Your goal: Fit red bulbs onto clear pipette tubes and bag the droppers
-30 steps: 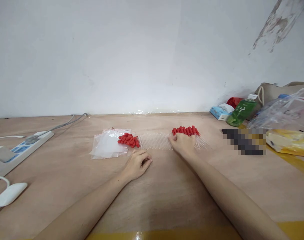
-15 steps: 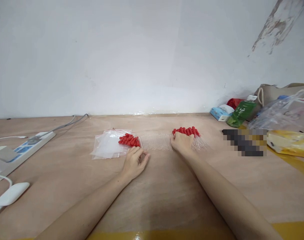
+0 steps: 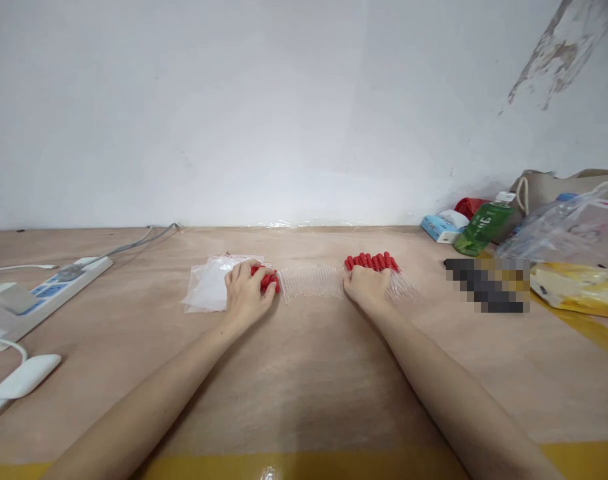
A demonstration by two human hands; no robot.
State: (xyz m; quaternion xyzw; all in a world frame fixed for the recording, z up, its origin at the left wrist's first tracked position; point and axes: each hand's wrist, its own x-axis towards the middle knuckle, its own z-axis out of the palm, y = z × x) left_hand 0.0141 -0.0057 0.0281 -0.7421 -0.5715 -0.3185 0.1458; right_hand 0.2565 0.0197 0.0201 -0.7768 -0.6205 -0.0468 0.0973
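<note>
Left hand (image 3: 247,295): curved over rounded red bulbs (image 3: 270,281), grip unclear. Right hand (image 3: 367,287): beside slender transparent tubes (image 3: 313,283), grip unclear.

Two hands (image 3: 247,297), two red clusters (image 3: 371,261), one bottle (image 3: 484,225), one power strip (image 3: 53,297)

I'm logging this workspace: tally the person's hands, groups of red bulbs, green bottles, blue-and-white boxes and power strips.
Hands: 2 (left hand, right hand)
Red bulb groups: 2 (left group, right group)
Green bottle: 1
Blue-and-white box: 1
Power strip: 1
Total: 7
</note>
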